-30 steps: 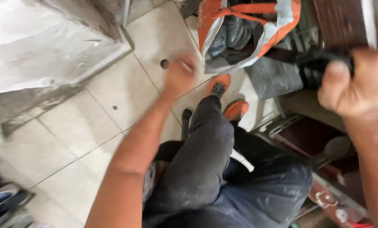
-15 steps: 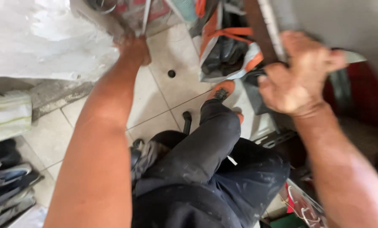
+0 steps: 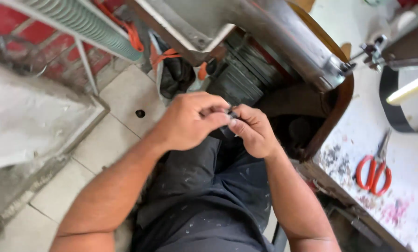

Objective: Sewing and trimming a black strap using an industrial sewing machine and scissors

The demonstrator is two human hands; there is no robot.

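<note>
Hands now together, left hand (image 3: 190, 122), right hand (image 3: 255, 131), small dark part (image 3: 231, 112) pinched between

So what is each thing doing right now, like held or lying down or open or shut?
left hand: fingers pinched on a small dark part
right hand: pinching the same part from the other side
small dark part: held between both hands, over the lap
red-handled scissors: lying flat on the worktable, blades shut
worktable: stained with paint specks
black bag: on the floor, open
</note>
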